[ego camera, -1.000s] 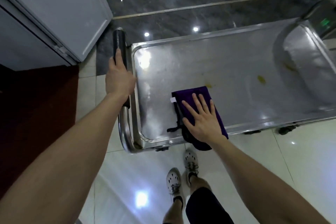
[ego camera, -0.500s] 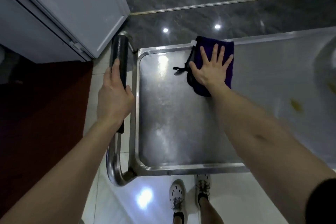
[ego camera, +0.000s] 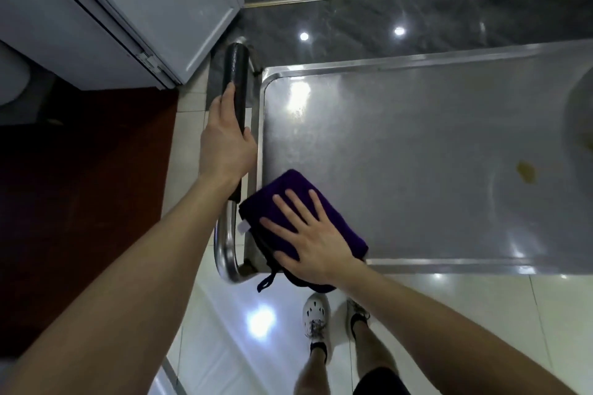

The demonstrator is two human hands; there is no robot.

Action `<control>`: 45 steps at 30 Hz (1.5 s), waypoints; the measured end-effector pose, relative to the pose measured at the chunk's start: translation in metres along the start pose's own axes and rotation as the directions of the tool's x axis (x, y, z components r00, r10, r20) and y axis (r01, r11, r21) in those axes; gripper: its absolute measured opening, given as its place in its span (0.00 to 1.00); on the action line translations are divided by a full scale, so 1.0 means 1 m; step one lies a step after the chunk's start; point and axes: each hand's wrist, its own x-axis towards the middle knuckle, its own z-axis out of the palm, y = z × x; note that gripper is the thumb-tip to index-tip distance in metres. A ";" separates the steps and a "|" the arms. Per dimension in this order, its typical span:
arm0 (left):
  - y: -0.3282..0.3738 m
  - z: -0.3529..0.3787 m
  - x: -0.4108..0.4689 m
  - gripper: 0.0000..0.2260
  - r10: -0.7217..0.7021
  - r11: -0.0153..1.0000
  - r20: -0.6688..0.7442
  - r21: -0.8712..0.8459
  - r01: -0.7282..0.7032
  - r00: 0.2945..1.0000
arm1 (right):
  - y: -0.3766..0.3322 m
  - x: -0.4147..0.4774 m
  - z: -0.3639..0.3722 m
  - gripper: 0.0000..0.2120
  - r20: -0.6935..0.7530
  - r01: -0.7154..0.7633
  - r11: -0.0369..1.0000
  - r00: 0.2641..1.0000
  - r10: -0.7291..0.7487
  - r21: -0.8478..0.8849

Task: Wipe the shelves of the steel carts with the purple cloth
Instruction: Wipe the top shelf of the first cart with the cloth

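Note:
A steel cart (ego camera: pixel 417 61) fills the right half of the view, its top shelf a shallow tray with a raised rim. The folded purple cloth (ego camera: pixel 282 189) lies at the shelf's near left corner and hangs a little over the near rim. My right hand (ego camera: pixel 308 234) presses flat on the cloth with fingers spread. My left hand (ego camera: pixel 226 144) grips the black padded handle (ego camera: pixel 236 74) at the cart's left end. A yellowish stain (ego camera: pixel 526 170) marks the shelf toward the right.
A white cabinet door (ego camera: pixel 154 0) stands close behind the handle at upper left. A dark red mat (ego camera: pixel 80 186) covers the floor on the left. Dark polished stone floor (ego camera: pixel 385 9) lies beyond the cart, pale tiles (ego camera: pixel 256 346) under my feet.
My right hand has drawn the cloth from the shelf's far rim back to the near left corner. My left hand stays on the handle.

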 end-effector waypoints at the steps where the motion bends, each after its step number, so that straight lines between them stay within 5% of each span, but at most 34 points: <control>1: -0.001 -0.001 0.000 0.36 0.002 1.000 0.000 -0.003 -0.002 1.000 | 0.002 -0.014 -0.002 0.33 0.018 0.018 1.000 1.000 -0.018 0.001; 5: -0.003 -0.002 -0.004 0.37 -0.005 1.000 0.019 -0.018 0.006 1.000 | 0.040 -0.064 -0.016 0.32 0.062 -0.008 1.000 0.998 0.009 -0.010; 11: -0.005 -0.001 -0.004 0.37 0.003 1.000 0.029 -0.021 -0.002 1.000 | 0.139 -0.093 -0.051 0.38 0.000 -0.284 0.954 0.958 0.285 -0.092; 18: -0.009 0.004 -0.003 0.37 0.043 0.999 -0.001 -0.027 -0.043 0.999 | 0.230 0.013 -0.093 0.41 -0.065 -0.718 0.696 0.696 0.715 -0.025; 22: -0.009 0.006 -0.003 0.37 0.036 0.999 -0.031 -0.018 -0.037 0.999 | 0.231 0.116 -0.094 0.45 -0.084 -0.797 0.603 0.599 0.796 0.029; 31: -0.009 0.004 0.003 0.36 0.048 0.999 -0.030 -0.006 -0.048 0.998 | 0.103 0.199 -0.046 0.40 -0.021 -0.478 0.876 0.878 0.478 -0.065; 39: -0.005 0.001 0.000 0.36 0.020 0.999 0.008 -0.039 -0.019 1.000 | -0.016 0.058 0.002 0.37 -0.043 -0.368 0.930 0.929 0.368 0.024; 45: -0.005 -0.004 -0.002 0.36 0.016 0.997 0.037 -0.072 -0.013 0.999 | -0.011 -0.018 0.005 0.32 0.040 -0.366 0.930 0.930 0.365 0.036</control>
